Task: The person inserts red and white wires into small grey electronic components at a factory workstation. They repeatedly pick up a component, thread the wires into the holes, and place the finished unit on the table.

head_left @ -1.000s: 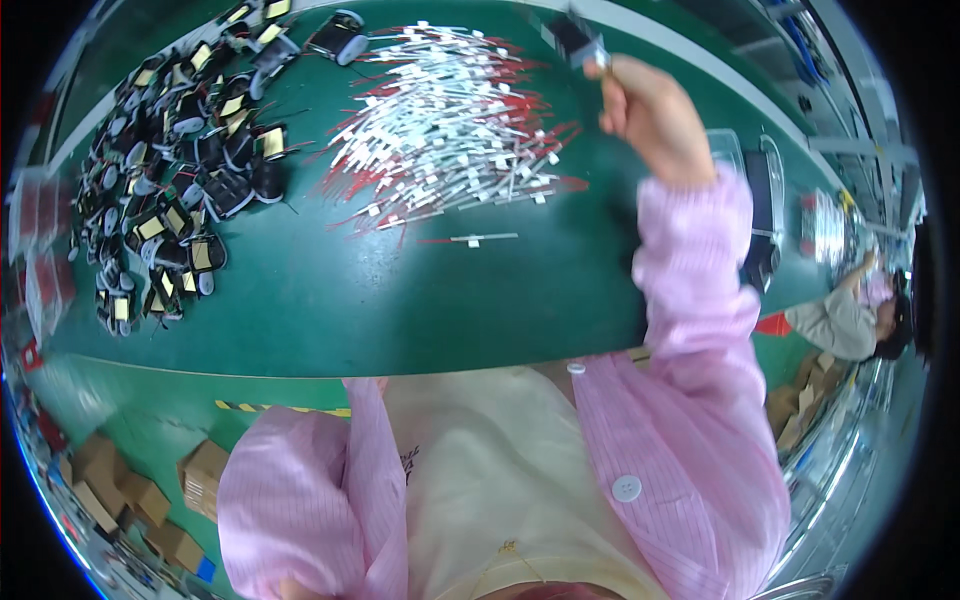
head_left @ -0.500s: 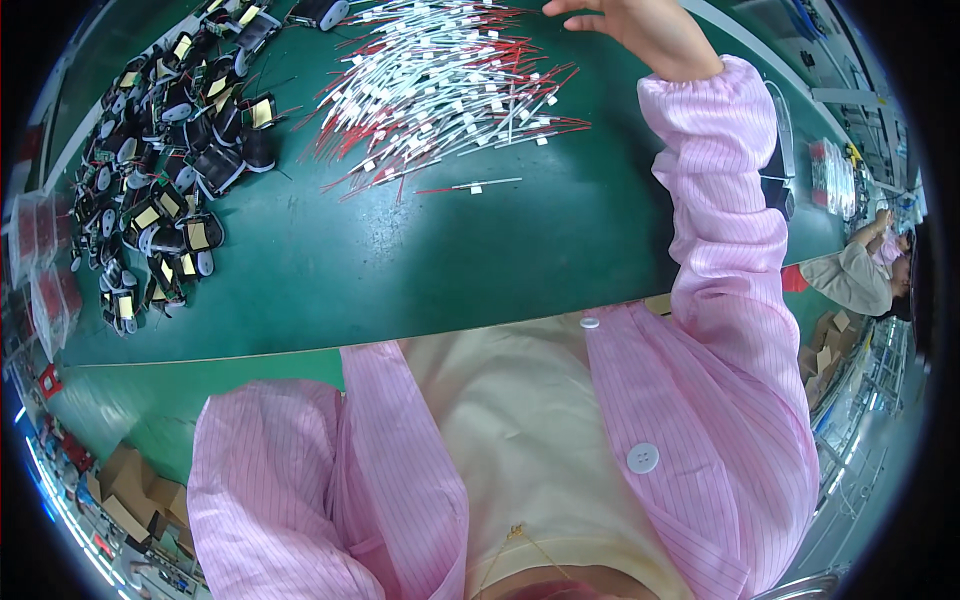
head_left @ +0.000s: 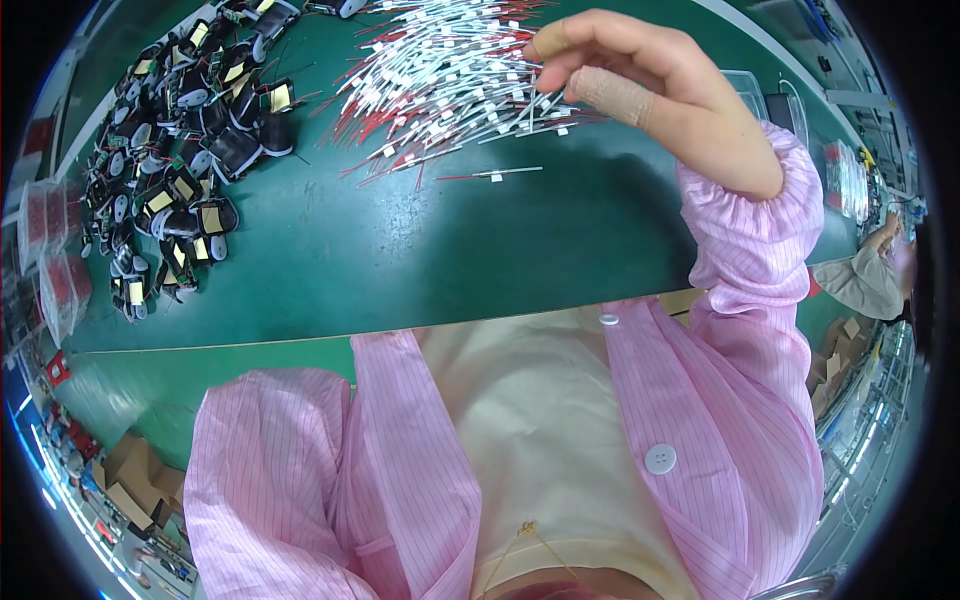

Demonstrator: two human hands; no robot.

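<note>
My right hand [head_left: 665, 85] hangs over the right edge of a big heap of thin wires [head_left: 450, 85]. These wires are red and white, with small white tags on them. Its fingers are loosely bent and apart from the thumb, and I see nothing held between them. Tan bandages wrap the thumb and one finger. One tagged wire [head_left: 515, 170] lies by itself on the green table [head_left: 340, 270], just in front of the heap. My left hand is out of view; only the pink striped left sleeve [head_left: 265, 470] shows at the lower left.
On the left of the table lies a pile of small black devices [head_left: 235, 150] with yellowish pads and wires. Clear plastic bins [head_left: 50, 220] stand at the far left edge. A clear container [head_left: 745, 90] sits behind my right wrist. At far right, another person's sleeve [head_left: 860, 285] shows.
My right hand has come down and nearer from the top edge, so all of it now shows by the heap of wires. The whole view has shifted slightly.
</note>
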